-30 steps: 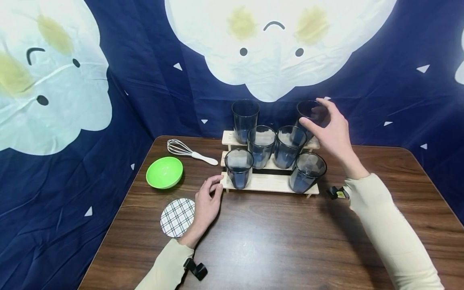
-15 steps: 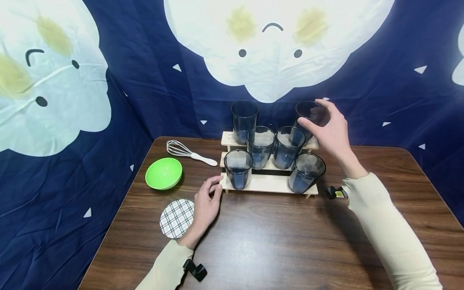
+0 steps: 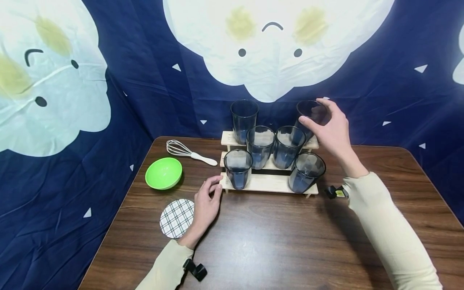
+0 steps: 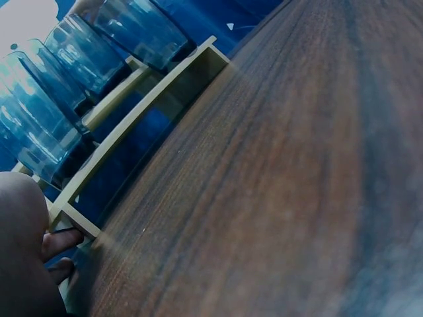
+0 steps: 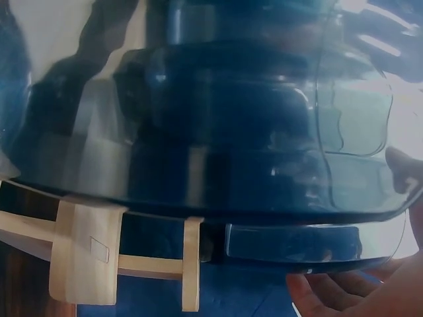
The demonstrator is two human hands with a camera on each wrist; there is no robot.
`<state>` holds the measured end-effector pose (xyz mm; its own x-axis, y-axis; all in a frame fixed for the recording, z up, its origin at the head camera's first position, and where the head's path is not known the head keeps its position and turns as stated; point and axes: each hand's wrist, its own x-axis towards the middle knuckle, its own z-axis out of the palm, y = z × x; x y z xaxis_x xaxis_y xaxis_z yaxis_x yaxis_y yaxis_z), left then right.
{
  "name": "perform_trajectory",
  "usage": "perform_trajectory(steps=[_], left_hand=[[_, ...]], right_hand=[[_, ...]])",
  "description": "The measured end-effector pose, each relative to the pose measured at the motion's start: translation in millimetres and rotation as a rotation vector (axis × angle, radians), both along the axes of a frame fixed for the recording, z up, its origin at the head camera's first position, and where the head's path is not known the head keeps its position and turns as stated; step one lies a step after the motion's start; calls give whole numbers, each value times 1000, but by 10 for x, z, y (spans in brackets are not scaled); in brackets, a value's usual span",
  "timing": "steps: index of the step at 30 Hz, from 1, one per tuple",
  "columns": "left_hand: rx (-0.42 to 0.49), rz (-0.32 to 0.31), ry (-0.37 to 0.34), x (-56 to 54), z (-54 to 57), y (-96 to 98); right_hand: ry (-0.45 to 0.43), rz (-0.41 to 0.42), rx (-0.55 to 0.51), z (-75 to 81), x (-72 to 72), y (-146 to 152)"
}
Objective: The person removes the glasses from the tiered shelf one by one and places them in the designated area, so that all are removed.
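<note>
A three-step wooden rack [image 3: 270, 183] bears several dark tinted glasses, two on each step. At its back right, my right hand [image 3: 332, 128] grips a glass [image 3: 311, 109] near the rim, thumb at the front left and fingers round the far side. In the right wrist view its fingertips [image 5: 301, 290] lie against that glass, partly hidden behind a nearer glass [image 5: 231, 132]. My left hand [image 3: 207, 203] holds the left end of the lowest step. Fingers [image 4: 59, 244] of that hand curl by the rack's end leg in the left wrist view.
Left of the rack lie a white whisk [image 3: 192, 153] and a green bowl [image 3: 164, 173]. A round checked coaster [image 3: 177, 218] sits beside the left wrist, partly covered by it. Close behind the rack hangs a blue curtain [image 3: 203, 100] with cloud prints.
</note>
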<state>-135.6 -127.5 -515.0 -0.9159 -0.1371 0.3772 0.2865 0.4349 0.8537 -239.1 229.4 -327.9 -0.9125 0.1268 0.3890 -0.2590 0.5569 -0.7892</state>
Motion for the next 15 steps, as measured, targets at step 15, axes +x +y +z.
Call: perform_trajectory(steps=[15], left_hand=[[-13, -8, 26, -45, -105, -45]], right_hand=[[10, -18, -3, 17, 4, 68]])
